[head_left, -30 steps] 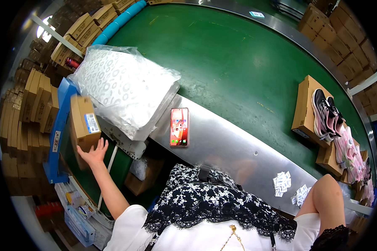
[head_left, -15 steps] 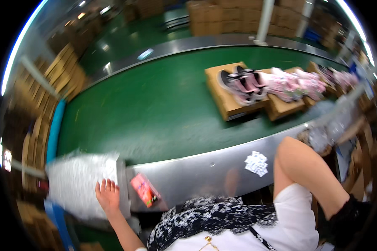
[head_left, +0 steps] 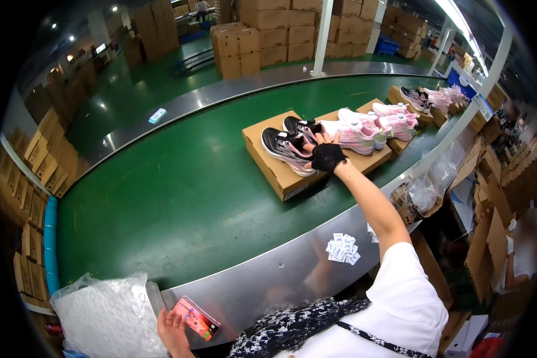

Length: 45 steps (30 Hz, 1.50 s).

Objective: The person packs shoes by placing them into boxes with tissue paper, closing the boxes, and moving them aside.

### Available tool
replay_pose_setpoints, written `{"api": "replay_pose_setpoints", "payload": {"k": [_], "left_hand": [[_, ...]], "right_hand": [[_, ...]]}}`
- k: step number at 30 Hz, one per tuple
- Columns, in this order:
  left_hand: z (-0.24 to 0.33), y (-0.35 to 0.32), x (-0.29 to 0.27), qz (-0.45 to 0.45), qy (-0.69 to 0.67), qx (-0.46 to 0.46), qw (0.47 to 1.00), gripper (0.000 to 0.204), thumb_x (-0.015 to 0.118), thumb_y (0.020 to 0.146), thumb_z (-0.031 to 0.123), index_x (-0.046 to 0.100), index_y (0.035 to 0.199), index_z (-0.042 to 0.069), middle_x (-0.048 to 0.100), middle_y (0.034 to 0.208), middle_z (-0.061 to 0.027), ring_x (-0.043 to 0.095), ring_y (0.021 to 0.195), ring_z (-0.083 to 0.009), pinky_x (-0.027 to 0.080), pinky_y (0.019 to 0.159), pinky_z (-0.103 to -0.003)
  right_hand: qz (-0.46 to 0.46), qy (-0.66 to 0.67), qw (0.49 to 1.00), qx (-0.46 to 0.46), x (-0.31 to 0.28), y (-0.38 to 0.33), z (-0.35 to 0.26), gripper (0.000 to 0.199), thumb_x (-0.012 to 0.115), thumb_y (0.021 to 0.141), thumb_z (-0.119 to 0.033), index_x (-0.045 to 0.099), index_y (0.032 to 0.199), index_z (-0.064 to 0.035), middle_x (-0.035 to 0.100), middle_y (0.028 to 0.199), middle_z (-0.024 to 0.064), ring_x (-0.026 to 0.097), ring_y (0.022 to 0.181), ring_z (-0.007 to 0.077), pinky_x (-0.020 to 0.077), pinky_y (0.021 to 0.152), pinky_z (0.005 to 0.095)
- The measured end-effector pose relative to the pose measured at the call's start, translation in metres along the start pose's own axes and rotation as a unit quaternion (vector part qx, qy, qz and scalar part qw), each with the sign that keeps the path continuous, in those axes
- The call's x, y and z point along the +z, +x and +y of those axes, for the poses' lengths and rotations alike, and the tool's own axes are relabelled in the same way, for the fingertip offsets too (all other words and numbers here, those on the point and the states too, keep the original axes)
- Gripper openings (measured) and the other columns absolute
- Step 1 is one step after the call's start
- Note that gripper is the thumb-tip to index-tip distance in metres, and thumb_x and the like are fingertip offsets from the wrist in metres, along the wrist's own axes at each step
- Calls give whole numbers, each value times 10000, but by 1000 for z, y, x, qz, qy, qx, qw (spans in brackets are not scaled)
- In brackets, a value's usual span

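My right hand (head_left: 329, 156), in a black fingerless glove, reaches across to a pair of black and pink sneakers (head_left: 287, 149) on a flat cardboard box (head_left: 262, 164). Its fingers are spread at the heel end of the pair and seem to touch it; no firm grip shows. Bare and with fingers apart, my left hand (head_left: 172, 329) is low at the near left. It lies beside a flat pink-red packet (head_left: 197, 317) with a colourful picture, on the metal edge (head_left: 250, 286). Left of it is a stack of clear plastic-wrapped, pale patterned sheets (head_left: 107, 310).
White and pink sneakers (head_left: 355, 132) stand on boxes further right along the green conveyor belt (head_left: 167, 209). Small white sachets (head_left: 343, 249) lie piled on the metal edge. A slanting metal post (head_left: 438, 146) rises beyond my right arm. Another person (head_left: 519, 256) is at far right.
My right arm, bent near my body before, is now stretched out to the black and pink sneakers. The view has turned, and my left hand is now closer to the pink-red packet.
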State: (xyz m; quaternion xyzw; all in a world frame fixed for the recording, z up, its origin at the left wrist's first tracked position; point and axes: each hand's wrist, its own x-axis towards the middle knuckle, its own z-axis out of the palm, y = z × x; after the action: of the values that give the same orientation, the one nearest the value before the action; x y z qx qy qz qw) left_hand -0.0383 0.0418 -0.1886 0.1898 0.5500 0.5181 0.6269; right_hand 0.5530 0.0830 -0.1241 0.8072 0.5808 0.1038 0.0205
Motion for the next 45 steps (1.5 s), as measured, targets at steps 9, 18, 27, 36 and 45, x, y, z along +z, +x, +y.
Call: {"api": "replay_pose_setpoints", "payload": {"k": [9,18,27,36,45], "left_hand": [[-17,-10,125,-144,188,95,967,280,592,792,146,520,1026,12,574,839,-72,544,678,-143,428,597,-228],[11,-32,268,-311,419,449,725,303,644,753,175,587,996,3,602,875,-91,555,789,-114,449,694,-259],[-15,-14,226,-268,426,247,828,217,609,776,192,593,780,-24,578,557,-51,510,512,-68,400,478,-215],[-92,13,186,-379,517,183,746,360,536,819,291,552,1041,8,561,1002,-210,547,932,-312,418,803,-356],[-94,-2,214,-407,599,147,674,444,586,749,415,631,883,-6,619,804,-186,607,746,-295,462,691,-337]], "right_hand": [[151,-37,979,-133,-5,-13,-49,735,594,564,-562,551,1066,-27,584,969,129,526,962,258,261,934,501],[-9,135,941,-310,-121,-90,-133,560,595,594,-564,609,849,-65,613,704,107,589,707,261,422,695,343],[-157,190,903,-350,-103,-106,-154,516,651,569,-541,615,848,-108,587,652,83,592,697,240,391,748,328],[-41,375,781,-498,11,-153,-179,378,656,542,-433,569,671,-89,550,653,74,571,718,223,410,720,435],[173,32,983,-51,128,-23,-109,569,529,735,-173,337,1258,-56,257,1331,224,237,1236,383,155,909,664]]}}
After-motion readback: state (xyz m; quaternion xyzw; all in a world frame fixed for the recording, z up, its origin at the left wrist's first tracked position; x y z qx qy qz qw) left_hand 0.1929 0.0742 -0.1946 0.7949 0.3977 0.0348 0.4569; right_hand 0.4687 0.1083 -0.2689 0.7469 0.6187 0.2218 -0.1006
